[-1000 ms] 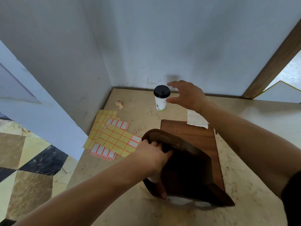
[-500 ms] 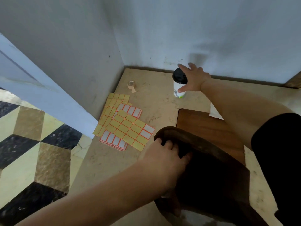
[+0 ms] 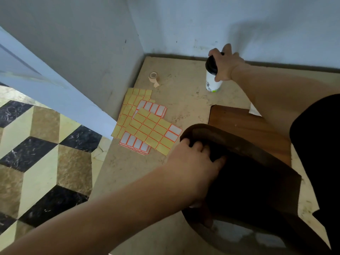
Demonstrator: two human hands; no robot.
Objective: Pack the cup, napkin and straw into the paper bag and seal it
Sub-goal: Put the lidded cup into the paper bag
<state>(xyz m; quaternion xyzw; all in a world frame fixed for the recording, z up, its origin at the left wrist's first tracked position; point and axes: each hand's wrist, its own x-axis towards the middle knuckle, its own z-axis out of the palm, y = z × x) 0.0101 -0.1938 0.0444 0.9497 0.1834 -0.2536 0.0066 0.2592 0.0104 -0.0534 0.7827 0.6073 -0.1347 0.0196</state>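
A white paper cup with a black lid stands near the back wall of the beige counter. My right hand is wrapped around its top, fingers over the lid. A brown paper bag stands open at the front, and my left hand grips its near-left rim, fingers inside the mouth. A corner of the white napkin shows behind my right forearm, which hides the rest of it. I see no straw.
Sheets of yellow and white stickers lie left of the bag. A small roll of tape sits by the corner of the walls. A wooden board lies under the bag. The counter's left edge drops to a patterned floor.
My right hand went from hovering beside the cup to closing over its lid. The view has come closer and shifted left. My left hand has kept its hold on the bag.
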